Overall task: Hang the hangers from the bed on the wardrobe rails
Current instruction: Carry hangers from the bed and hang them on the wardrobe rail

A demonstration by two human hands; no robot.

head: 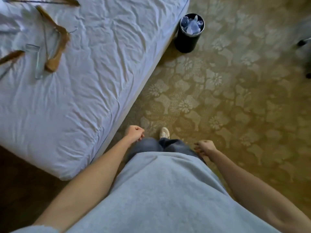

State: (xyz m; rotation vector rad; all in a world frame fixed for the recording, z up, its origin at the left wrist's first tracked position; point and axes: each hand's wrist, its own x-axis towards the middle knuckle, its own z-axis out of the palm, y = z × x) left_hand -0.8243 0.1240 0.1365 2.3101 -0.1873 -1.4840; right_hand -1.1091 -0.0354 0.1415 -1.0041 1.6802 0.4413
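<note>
A: Where are the hangers?

B: In the upper left of the frame, on the bed (80,84). A wooden hanger (58,42) lies there with a clear plastic one (37,61) just beside it, and more wooden ends poke in from the top and left edges.

A: And the hands?

B: Both hang low in the frame by the hips, holding nothing. The left hand (134,132) and the right hand (204,146) each have loosely curled fingers.

A: So the step is the fetch?

B: I'd judge so. Step along the bed edge, then lift one hanger by its hook so the overlapping ones don't snag. The wardrobe isn't in view.
</note>
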